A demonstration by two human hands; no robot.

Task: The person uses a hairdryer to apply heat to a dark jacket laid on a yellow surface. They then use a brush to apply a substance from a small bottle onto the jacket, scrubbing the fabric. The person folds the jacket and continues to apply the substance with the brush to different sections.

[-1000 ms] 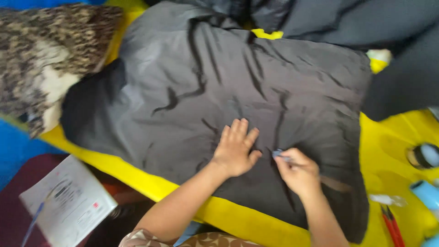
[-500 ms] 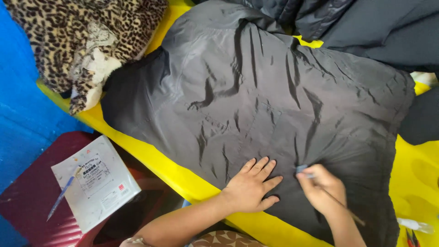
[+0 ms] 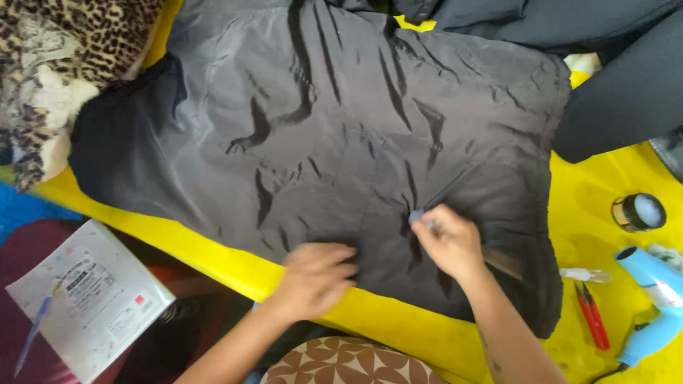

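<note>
A wrinkled dark grey fabric point(image 3: 320, 128) lies spread flat over the yellow table point(image 3: 605, 185), covering most of its near and middle part. The right hand point(image 3: 449, 242) rests on the cloth near its near edge, its fingers point(image 3: 427, 219) pinched around a small pale blue piece point(image 3: 415, 215) whose kind cannot be told, the tip touching the fabric beside a straight crease. The left hand point(image 3: 313, 277) lies just beside it to the left, at the cloth's near hem; it is blurred, the fingers loosely curled on the fabric, holding nothing.

To the right of the cloth, on the bare yellow surface, sit a small round tin point(image 3: 638, 212), a light blue hair dryer point(image 3: 654, 302), red-handled snips point(image 3: 592, 315) and a small clear bottle point(image 3: 585, 274). A leopard-print plush cloth point(image 3: 64, 57) lies at the table's far left corner. Below the table's left edge, a white printed packet point(image 3: 89, 299) with a blue pen point(image 3: 32, 334) rests on a dark red stool point(image 3: 21, 249).
</note>
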